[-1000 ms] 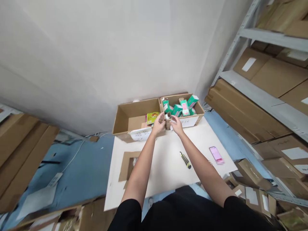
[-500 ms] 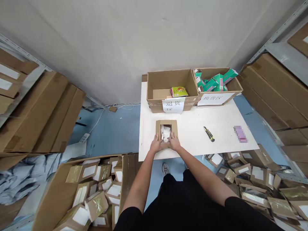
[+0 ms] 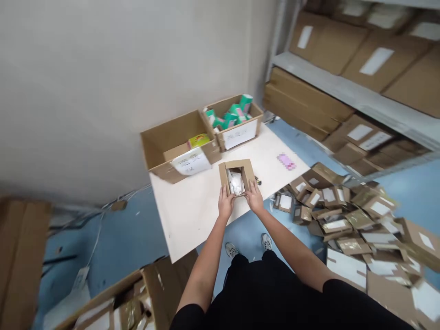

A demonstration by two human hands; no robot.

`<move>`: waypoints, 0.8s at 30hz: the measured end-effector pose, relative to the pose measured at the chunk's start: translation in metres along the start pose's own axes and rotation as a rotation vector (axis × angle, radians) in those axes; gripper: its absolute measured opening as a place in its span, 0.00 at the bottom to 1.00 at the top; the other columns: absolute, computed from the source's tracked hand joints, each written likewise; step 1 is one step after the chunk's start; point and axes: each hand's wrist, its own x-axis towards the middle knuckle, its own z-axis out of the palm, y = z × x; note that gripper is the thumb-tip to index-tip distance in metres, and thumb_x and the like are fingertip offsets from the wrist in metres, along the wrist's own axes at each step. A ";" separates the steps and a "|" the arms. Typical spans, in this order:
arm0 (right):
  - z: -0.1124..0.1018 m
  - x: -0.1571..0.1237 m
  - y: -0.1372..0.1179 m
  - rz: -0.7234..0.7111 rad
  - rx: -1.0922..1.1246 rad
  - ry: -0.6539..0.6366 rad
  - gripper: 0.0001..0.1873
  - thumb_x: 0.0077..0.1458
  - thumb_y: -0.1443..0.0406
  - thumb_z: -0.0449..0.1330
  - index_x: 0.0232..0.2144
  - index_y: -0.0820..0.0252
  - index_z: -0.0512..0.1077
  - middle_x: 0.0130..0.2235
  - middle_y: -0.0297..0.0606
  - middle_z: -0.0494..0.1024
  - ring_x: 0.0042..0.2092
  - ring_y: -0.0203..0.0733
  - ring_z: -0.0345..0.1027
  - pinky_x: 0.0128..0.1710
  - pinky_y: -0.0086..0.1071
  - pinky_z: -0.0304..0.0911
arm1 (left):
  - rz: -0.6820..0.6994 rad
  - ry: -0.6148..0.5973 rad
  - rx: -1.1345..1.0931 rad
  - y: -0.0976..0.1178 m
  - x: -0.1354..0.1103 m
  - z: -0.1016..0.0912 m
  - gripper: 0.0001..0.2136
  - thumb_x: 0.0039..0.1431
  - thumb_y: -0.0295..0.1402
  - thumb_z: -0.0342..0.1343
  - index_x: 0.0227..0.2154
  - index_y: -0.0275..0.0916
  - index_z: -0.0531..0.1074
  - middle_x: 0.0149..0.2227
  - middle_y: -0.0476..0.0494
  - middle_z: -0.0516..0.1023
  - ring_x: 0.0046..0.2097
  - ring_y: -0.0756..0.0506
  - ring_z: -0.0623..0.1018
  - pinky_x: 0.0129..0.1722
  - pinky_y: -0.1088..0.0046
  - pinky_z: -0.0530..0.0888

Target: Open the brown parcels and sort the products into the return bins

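Between my two hands is a small open cardboard box (image 3: pixel 250 170), its flaps folded outward. White crumpled wrapping or a white packet (image 3: pixel 236 181) lies inside it; what it contains is hidden. My left hand (image 3: pixel 226 201) grips the near left corner, and my right hand (image 3: pixel 254 197) grips the near right corner. A utility knife (image 3: pixel 257 180) shows partly just beyond the box's right side, mostly covered by it. Whether the box rests on the white table (image 3: pixel 185 215) or is slightly raised, I cannot tell.
At the table's back stand a carton (image 3: pixel 154 151) with a yellow-green booklet (image 3: pixel 198 140) and a carton (image 3: pixel 240 135) of green boxes. A pixelated pink item (image 3: pixel 286 161) lies to the right. Opened boxes (image 3: pixel 338 224) pile on the floor; shelves (image 3: pixel 343 82) rise behind.
The view has swung to the right. Both hands have carried the small cardboard box rightward over the table, and it now covers most of the utility knife.
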 end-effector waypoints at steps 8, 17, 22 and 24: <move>-0.248 -0.082 0.152 0.424 -0.158 0.589 0.08 0.61 0.69 0.63 0.40 0.55 0.81 0.76 0.38 0.56 0.79 0.58 0.34 0.75 0.58 0.43 | 0.547 -0.362 -0.016 0.258 0.087 0.212 0.08 0.61 0.31 0.65 0.42 0.47 0.84 0.76 0.48 0.58 0.78 0.31 0.46 0.75 0.40 0.53; -0.446 -0.273 0.286 0.859 -0.330 1.003 0.19 0.58 0.67 0.65 0.53 0.55 0.79 0.77 0.45 0.52 0.78 0.65 0.28 0.74 0.67 0.30 | 0.964 -0.742 -0.217 0.508 0.014 0.432 0.16 0.62 0.25 0.57 0.49 0.47 0.81 0.76 0.48 0.57 0.79 0.33 0.44 0.75 0.38 0.46; -0.466 -0.295 0.313 0.966 -0.332 1.074 0.34 0.55 0.64 0.67 0.64 0.58 0.71 0.77 0.53 0.49 0.78 0.70 0.27 0.72 0.70 0.31 | 0.972 -0.712 -0.218 0.531 0.005 0.434 0.27 0.62 0.23 0.55 0.64 0.46 0.73 0.78 0.45 0.52 0.79 0.31 0.42 0.75 0.37 0.48; -0.453 -0.272 0.315 0.954 -0.356 0.975 0.33 0.57 0.64 0.64 0.65 0.59 0.70 0.76 0.53 0.52 0.77 0.69 0.32 0.72 0.69 0.38 | 0.962 -0.676 -0.091 0.510 0.021 0.416 0.28 0.63 0.25 0.54 0.65 0.46 0.71 0.78 0.45 0.52 0.79 0.32 0.44 0.75 0.40 0.52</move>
